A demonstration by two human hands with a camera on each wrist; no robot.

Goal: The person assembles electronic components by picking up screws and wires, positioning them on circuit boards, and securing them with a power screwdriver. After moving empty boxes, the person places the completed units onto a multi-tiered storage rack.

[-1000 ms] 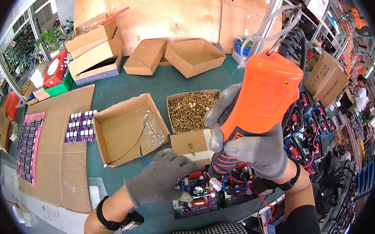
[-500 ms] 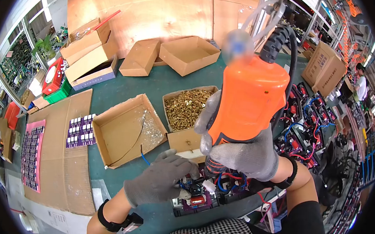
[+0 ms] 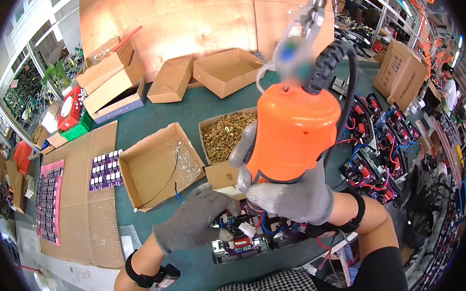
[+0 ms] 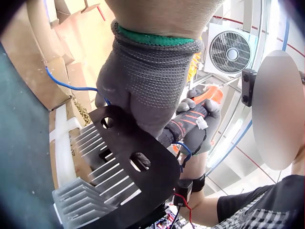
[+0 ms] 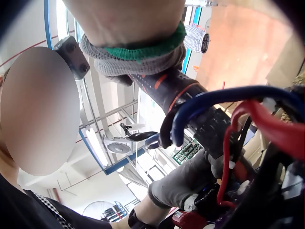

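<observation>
My gloved right hand (image 3: 296,197) grips a large orange and black electric screwdriver (image 3: 297,131), its nose pointing down at the wired circuit board assemblies. In the right wrist view its dark nose (image 5: 209,126) reaches down behind thick blue and red wires. The gloved left hand (image 3: 193,220) holds the left end of a circuit board assembly (image 3: 242,244), thumb on the near side and fingers over the far side. From the left wrist, a black slotted plate (image 4: 159,176) and silver heat-sink fins (image 4: 78,202) show under that hand. The screwdriver's tip is hidden.
Behind the hands stands a box of brass-coloured screws (image 3: 225,137), beside a shallow cardboard box (image 3: 151,172). Purple boards (image 3: 106,171) lie on cardboard at left. More wired assemblies (image 3: 387,149) crowd the right side. A black cable (image 3: 349,83) rises from the screwdriver.
The screwdriver has come left and lower in the head view, its body tilting more upright as the right hand moved with it. My left hand keeps its hold on the assembly.
</observation>
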